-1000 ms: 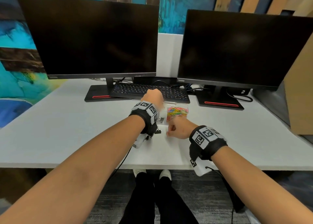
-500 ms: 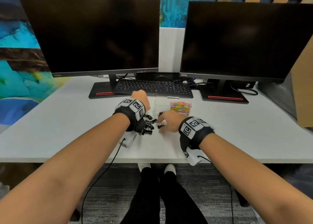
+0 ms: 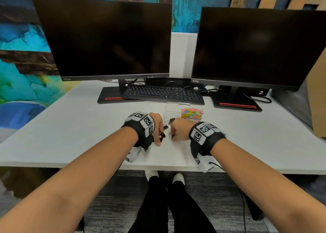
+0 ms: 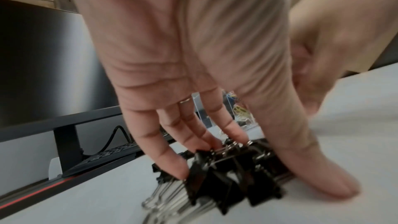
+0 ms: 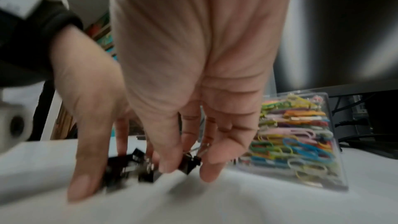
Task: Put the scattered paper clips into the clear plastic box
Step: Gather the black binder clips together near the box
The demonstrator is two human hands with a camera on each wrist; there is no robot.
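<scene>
Several black binder clips (image 4: 226,173) lie bunched on the white desk (image 3: 70,135). My left hand (image 4: 247,173) gathers them between its thumb and fingertips (image 4: 172,164). It sits left of centre in the head view (image 3: 159,134). My right hand (image 5: 187,168), close beside the left (image 3: 173,134), pinches one black binder clip (image 5: 190,161) between thumb and fingers. Another clip (image 3: 170,121) lies on the desk just beyond the hands. The clear plastic box (image 3: 192,114), full of coloured paper clips (image 5: 295,142), stands right of the hands, its lid (image 3: 173,107) open to its left.
Two dark monitors (image 3: 109,39) (image 3: 255,47) stand at the back on black bases with red stripes (image 3: 237,106). A black keyboard (image 3: 164,92) lies between them, just beyond the box. Cables (image 3: 261,98) trail at the right. The desk's front edge (image 3: 158,169) is close behind my wrists.
Both hands have drawn back from the box toward the desk's front edge and closed in on the binder clips. The left hand came off the keyboard side onto the pile.
</scene>
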